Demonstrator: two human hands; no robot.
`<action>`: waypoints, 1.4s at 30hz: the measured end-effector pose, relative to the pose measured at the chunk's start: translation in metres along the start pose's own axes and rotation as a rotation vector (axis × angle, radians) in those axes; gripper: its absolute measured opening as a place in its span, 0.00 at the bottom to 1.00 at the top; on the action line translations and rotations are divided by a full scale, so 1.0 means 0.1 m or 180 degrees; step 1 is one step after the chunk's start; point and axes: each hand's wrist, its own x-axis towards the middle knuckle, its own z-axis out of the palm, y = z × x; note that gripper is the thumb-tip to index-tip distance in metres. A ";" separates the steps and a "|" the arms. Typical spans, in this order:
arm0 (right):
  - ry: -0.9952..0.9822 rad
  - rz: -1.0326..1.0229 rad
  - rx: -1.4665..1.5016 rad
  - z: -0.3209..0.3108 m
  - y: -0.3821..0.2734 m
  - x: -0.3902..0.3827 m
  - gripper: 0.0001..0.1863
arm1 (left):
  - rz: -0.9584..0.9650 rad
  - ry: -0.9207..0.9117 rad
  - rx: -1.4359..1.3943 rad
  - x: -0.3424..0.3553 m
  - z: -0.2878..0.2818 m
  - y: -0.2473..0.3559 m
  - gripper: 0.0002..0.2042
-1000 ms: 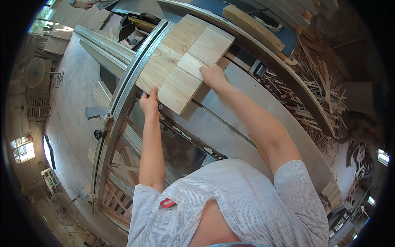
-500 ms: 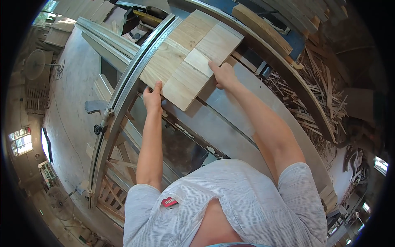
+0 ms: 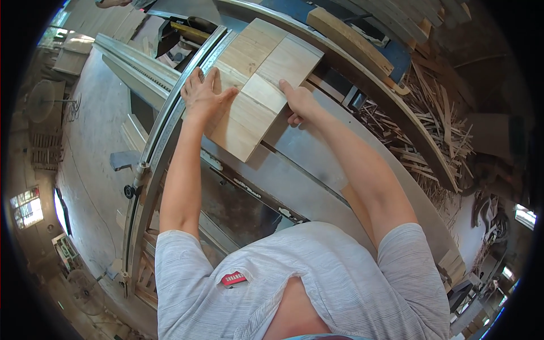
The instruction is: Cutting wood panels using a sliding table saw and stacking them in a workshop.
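Several pale wooden boards lie side by side in a block on the metal saw table, against a long metal rail at the left. My left hand rests over the block's left part, fingers spread and thumb stretched toward the middle. My right hand grips the block's right edge, thumb on top and the other fingers curled beside and under it, partly hidden. A slot runs along the table below the boards.
A long dark bar curves past the right side, with a heap of wood offcuts beyond it. A thick timber lies at the top. A standing fan is at the left. Part of another person's hand shows at the top edge.
My left hand has moved up from the block's lower left corner onto its left top, fingers now spread. My right hand still holds the right edge.
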 end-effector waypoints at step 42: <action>-0.0509 -0.0038 0.0029 0.03 -0.48 0.40 0.52 | -0.0399 -0.0638 0.0308 0.82 -0.23 -0.02 0.59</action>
